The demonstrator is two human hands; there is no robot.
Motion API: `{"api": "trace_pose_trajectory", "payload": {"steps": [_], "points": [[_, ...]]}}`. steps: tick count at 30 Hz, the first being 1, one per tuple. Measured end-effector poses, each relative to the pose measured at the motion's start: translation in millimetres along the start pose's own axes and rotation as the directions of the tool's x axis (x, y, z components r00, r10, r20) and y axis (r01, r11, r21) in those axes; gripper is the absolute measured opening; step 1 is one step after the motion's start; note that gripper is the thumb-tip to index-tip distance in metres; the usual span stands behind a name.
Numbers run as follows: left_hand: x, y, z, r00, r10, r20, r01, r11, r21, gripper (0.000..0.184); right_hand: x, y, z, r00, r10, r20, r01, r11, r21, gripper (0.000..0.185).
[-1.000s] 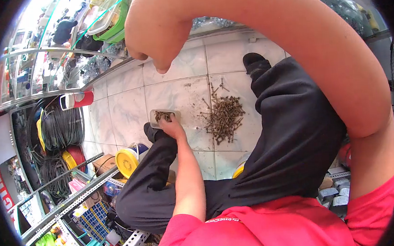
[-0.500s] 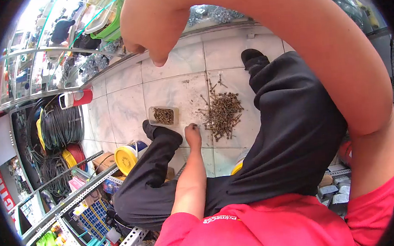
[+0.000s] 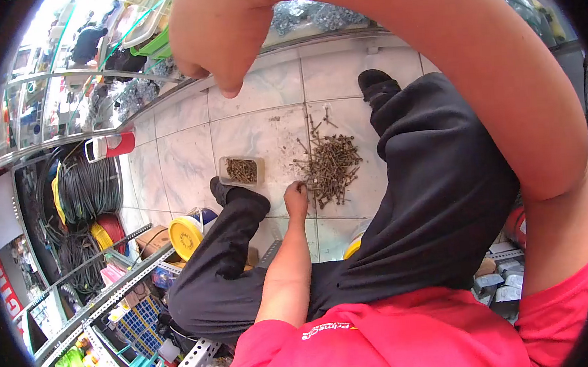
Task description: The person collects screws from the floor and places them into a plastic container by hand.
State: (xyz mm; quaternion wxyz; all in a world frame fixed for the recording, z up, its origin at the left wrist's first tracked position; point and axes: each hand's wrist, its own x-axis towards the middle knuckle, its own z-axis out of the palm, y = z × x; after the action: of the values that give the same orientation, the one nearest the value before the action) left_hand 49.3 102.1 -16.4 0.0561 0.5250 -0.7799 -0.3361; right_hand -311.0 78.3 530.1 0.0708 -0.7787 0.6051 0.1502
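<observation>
My left hand (image 3: 297,195) is low over the tiled floor, at the left edge of a loose pile of rusty screws (image 3: 333,166). Its fingers are drawn together; anything between them is too small to make out. Left of it, a clear plastic tub (image 3: 261,172) with more rusty screws (image 3: 242,170) stands on the floor beside my shoe. My right arm arches close across the top of the view. The right hand (image 3: 221,43) hangs in the air with curled fingers and the thumb pointing down, and no object shows in it.
Black cable coils (image 3: 92,189) lie on the left. A yellow-lidded bucket (image 3: 186,237) stands near my left leg, beside a metal shelf frame (image 3: 113,305). A glass display case (image 3: 54,107) runs along the back and left. A red-and-white container (image 3: 113,145) sits at its foot.
My left hand has moved slightly right, closer to the pile of screws. The right hand appears a little further left and up, while the whole view has shifted slightly.
</observation>
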Motion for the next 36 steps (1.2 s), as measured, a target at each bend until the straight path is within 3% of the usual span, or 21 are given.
{"api": "trace_pose_trajectory", "payload": {"steps": [7, 10, 14, 17, 19, 20, 22, 24, 25, 28, 31, 32, 35, 36], "points": [[3.7, 11.1, 9.7, 0.994, -0.107, 0.0, 0.105, 0.978, 0.178, 0.023, 12.2, -0.9, 2.0, 0.997, -0.071, 0.019, 0.072, 0.994, -0.079, 0.049], [9.6, 6.2, 17.9, 0.985, -0.154, -0.078, 0.164, 0.974, 0.154, 0.025, 21.2, 1.3, 0.9, 0.99, -0.127, 0.055, 0.131, 0.988, -0.081, 0.048], [18.5, -5.1, 16.4, 0.974, -0.227, -0.019, 0.227, 0.958, 0.178, 0.029, 34.7, 14.1, -0.8, 0.969, -0.231, 0.087, 0.237, 0.97, -0.063, 0.047], [19.8, -10.0, 9.1, 0.969, -0.242, 0.058, 0.232, 0.963, 0.138, 0.028, 21.7, 4.6, 0.3, 0.992, -0.115, 0.056, 0.118, 0.992, -0.048, 0.047], [21.9, -12.7, 2.7, 0.953, -0.273, 0.135, 0.268, 0.962, 0.054, 0.026, 24.1, -12.9, -7.8, 0.975, 0.12, 0.186, -0.11, 0.992, -0.067, 0.048], [23.8, -15.5, -2.0, 0.962, -0.254, 0.098, 0.251, 0.967, 0.04, 0.026, 40.9, -28.1, -22.8, 0.904, 0.291, 0.314, -0.269, 0.957, -0.113, 0.048], [29.8, -16.6, -15.2, 0.977, -0.214, 0.024, 0.214, 0.977, 0.012, 0.025, 33.5, -28.2, -23.9, 0.901, 0.304, 0.309, -0.285, 0.952, -0.108, 0.049], [36.9, 3.4, -43.2, 0.967, -0.146, -0.207, 0.167, 0.982, 0.086, 0.025, 10.7, -5.4, -5.8, 0.992, 0.069, 0.108, -0.066, 0.997, -0.031, 0.049], [45.4, 4.9, -55.7, 0.932, -0.147, -0.331, 0.176, 0.983, 0.058, 0.026, 5.4, -0.4, -2.0, 0.999, -0.011, 0.037, 0.012, 1.0, -0.019, 0.049], [72.4, 8.8, -93.4, 0.785, -0.193, -0.589, 0.197, 0.979, -0.059, 0.02, 6.6, 0.5, -1.9, 0.999, -0.004, 0.035, 0.005, 1.0, -0.016, 0.049], [85.4, 13.8, -108.9, 0.591, 0.044, -0.805, 0.209, 0.956, 0.205, 0.019, 2.8, 1.6, -1.7, 1.0, -0.004, 0.03, 0.004, 1.0, -0.003, 0.047], [86.8, 14.6, -112.0, 0.616, 0.087, -0.783, 0.147, 0.964, 0.222, 0.027, 5.3, 1.7, -1.1, 0.999, -0.016, 0.035, 0.016, 1.0, -0.003, 0.047], [82.9, 36.6, -96.6, 0.868, -0.158, -0.471, 0.232, 0.968, 0.101, 0.042, 8.0, 0.2, -1.0, 0.999, -0.025, 0.033, 0.025, 1.0, -0.011, 0.046], [85.4, 23.9, -78.6, 0.928, -0.128, -0.35, 0.209, 0.957, 0.202, 0.054, 9.0, -0.5, -1.3, 0.999, -0.029, 0.034, 0.029, 0.999, -0.014, 0.045]]}}
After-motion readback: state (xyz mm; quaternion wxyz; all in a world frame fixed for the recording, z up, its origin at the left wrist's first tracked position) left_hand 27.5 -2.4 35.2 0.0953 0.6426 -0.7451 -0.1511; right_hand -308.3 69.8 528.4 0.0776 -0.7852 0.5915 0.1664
